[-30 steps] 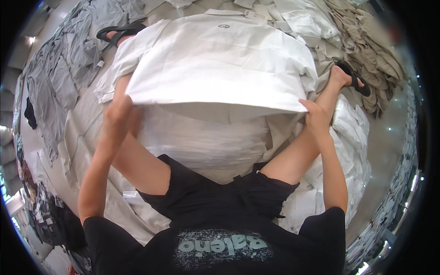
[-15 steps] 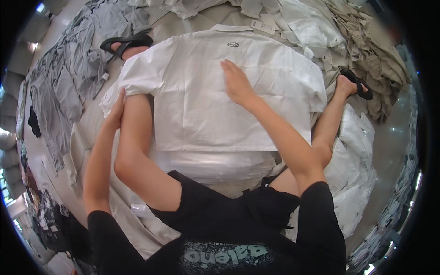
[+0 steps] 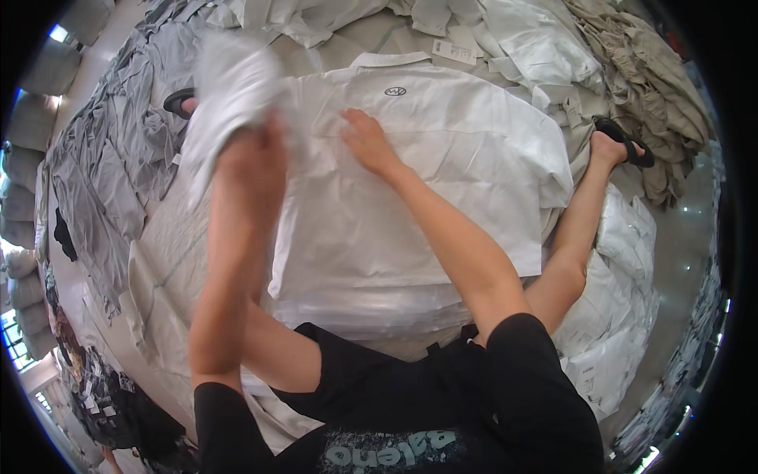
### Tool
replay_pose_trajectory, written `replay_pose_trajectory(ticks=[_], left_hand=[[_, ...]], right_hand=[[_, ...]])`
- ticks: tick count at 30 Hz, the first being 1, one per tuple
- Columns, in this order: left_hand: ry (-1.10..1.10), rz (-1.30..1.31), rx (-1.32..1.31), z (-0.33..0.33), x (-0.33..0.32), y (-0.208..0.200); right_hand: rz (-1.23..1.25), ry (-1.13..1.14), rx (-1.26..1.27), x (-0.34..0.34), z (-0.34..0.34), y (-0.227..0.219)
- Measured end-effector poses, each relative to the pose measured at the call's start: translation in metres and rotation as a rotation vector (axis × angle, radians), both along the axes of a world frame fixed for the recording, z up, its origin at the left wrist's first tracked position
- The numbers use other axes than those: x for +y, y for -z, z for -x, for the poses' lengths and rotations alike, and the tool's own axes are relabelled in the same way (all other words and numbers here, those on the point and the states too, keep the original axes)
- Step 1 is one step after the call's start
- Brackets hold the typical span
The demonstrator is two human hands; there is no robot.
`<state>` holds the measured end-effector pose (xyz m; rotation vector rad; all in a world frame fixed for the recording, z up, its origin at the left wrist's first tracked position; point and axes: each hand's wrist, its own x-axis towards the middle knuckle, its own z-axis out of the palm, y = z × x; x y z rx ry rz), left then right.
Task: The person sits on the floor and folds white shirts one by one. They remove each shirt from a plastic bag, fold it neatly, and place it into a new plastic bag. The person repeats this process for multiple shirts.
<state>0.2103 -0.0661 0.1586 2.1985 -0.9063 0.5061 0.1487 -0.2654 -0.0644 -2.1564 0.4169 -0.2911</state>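
Note:
A white collared shirt lies back side up between my legs, with a small dark oval mark below its collar. Its left sleeve is raised off the surface and smeared by motion. My left hand, blurred too, grips that sleeve near its lower end. On the left part of the shirt's upper back, my right hand rests with its fingers stretched out and holds nothing. The right sleeve lies spread out beside my right lower leg.
Under the shirt's hem is a stack of clear plastic packages. Grey garments are heaped at the left, beige ones at the far right. White plastic-wrapped garments lie beside my right leg. A paper tag sits past the collar.
My left hand has lifted the shirt's left sleeve and swung it up and to the right. My right hand has slid left across the shirt's back.

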Motion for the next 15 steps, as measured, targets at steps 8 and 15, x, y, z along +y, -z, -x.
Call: replay_pose_trajectory(ticks=[8, 15], left_hand=[[0.91, -0.107, 0.581, 0.125, -0.143, 0.037], [0.942, -0.469, 0.185, 0.17, -0.015, 0.105]], right_hand=[[-1.491, 0.566, -0.625, -0.104, 0.198, -0.068], [-0.769, 0.773, -0.459, -0.126, 0.288, -0.067]])
